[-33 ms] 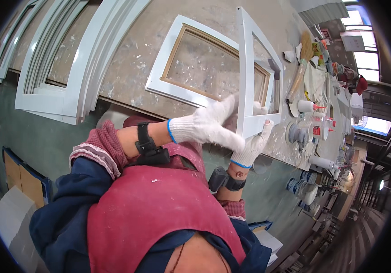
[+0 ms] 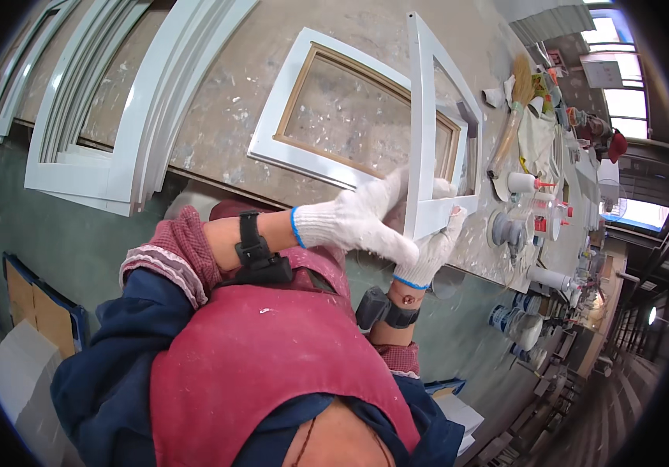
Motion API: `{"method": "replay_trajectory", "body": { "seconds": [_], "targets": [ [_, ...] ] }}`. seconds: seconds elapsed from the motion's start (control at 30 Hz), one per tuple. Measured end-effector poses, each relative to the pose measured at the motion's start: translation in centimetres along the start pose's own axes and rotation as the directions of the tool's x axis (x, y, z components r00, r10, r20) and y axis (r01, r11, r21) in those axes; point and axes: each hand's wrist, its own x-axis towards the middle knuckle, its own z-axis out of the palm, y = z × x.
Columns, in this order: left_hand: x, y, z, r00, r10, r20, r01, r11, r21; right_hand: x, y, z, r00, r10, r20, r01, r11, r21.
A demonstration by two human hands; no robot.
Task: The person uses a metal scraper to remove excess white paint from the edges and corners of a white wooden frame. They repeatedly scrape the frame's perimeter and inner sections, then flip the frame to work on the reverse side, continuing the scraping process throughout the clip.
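Observation:
A white rectangular frame [image 2: 423,117] stands tilted up on its edge over the workbench [image 2: 225,101]. My right hand [image 2: 437,247], in a white knitted glove, grips its near lower corner; the frame hides part of the fingers. Beside the frame's near left edge is my left hand [image 2: 358,220], also gloved, with thumb and fingers spread wide. Its fingertips come close to the frame, and whether they touch it I cannot tell. Lying flat behind is a second white frame [image 2: 281,124] with a brown inner lip, partly covered by the upright one.
Several white frames [image 2: 133,117] lie stacked at the bench's left. To the right are a straw brush [image 2: 515,117], a white bottle with a red tip [image 2: 523,182] and a grey tool [image 2: 510,231]. Paint cans [image 2: 517,323] stand beyond the bench's near edge.

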Motion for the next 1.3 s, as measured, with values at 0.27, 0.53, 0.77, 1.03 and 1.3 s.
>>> {"method": "replay_trajectory", "body": {
  "seconds": [0.27,0.53,0.77,1.03,1.3],
  "targets": [
    [2.6,-3.0,-0.4,0.964,0.265,-0.015,-0.251,0.926,0.283,-3.7,-3.8,-3.2,0.991,0.131,-0.032,-0.130,0.876,-0.465],
    [2.0,-3.4,-1.5,0.943,0.333,-0.018,-0.313,0.904,0.292,-2.9,-8.8,8.0,0.853,-0.180,0.489,0.366,-0.462,-0.808],
    [-1.2,2.5,-2.5,0.994,-0.056,0.097,0.040,0.987,0.158,6.2,-2.6,22.3,0.461,0.596,0.657,0.827,-0.557,-0.074],
    [-1.8,4.0,-3.4,0.959,-0.222,0.175,0.233,0.972,-0.039,9.3,1.6,26.2,0.447,0.841,0.306,0.877,-0.480,0.037],
    [-1.5,3.4,-3.5,0.953,-0.221,0.208,0.173,0.959,0.226,12.4,2.6,27.8,0.445,0.835,0.325,0.833,-0.519,0.193]
  ]
}}
